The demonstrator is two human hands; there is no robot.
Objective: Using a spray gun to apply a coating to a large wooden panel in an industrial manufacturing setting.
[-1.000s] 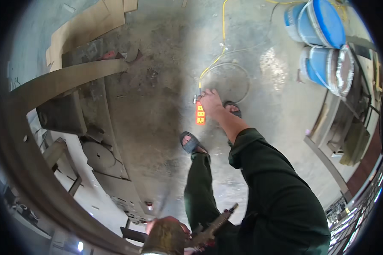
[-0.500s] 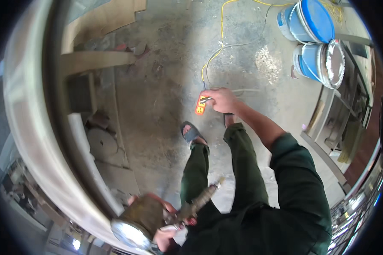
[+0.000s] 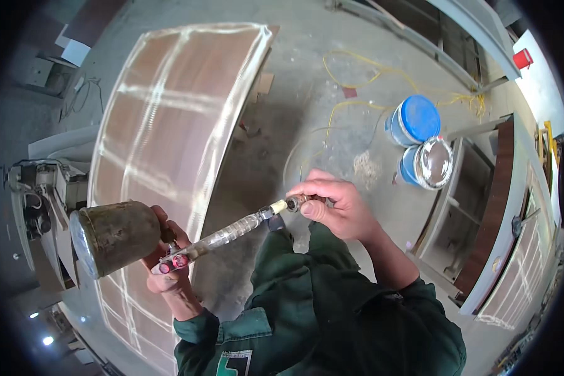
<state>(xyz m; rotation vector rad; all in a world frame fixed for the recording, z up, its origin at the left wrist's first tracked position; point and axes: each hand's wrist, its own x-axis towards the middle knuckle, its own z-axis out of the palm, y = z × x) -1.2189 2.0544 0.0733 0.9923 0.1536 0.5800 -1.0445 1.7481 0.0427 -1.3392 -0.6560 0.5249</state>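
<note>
right now the left hand (image 3: 169, 266) is wrapped around the handle of a spray gun (image 3: 175, 257), whose stained metal cup (image 3: 113, 237) sits above the fist and leans out to the person's left. the right hand (image 3: 338, 210) pinches a small brass hose fitting (image 3: 294, 202) between thumb and fingertips, at the far end of a clear hose (image 3: 235, 229) that runs from the gun's base up to it. both grips are closed on something: the left firmly on the gun, the right narrowly on the fitting. the gun is held in the air in front of the chest, above a long glossy brown panel (image 3: 169, 125) lying flat below. to work the fitting well, it seems wise to keep the gun steady and level with the left, so the cup does not tip, and to turn only the fingertips of the right, keeping the hose straight rather than kinked. the left wrist is bent inward with the forearm coming up from the lower edge; the right arm in a green sleeve (image 3: 413, 301) reaches across from the right, elbow bent. two blue buckets (image 3: 417, 119) stand on the concrete floor (image 3: 294, 106) well apart from the hands.
</note>
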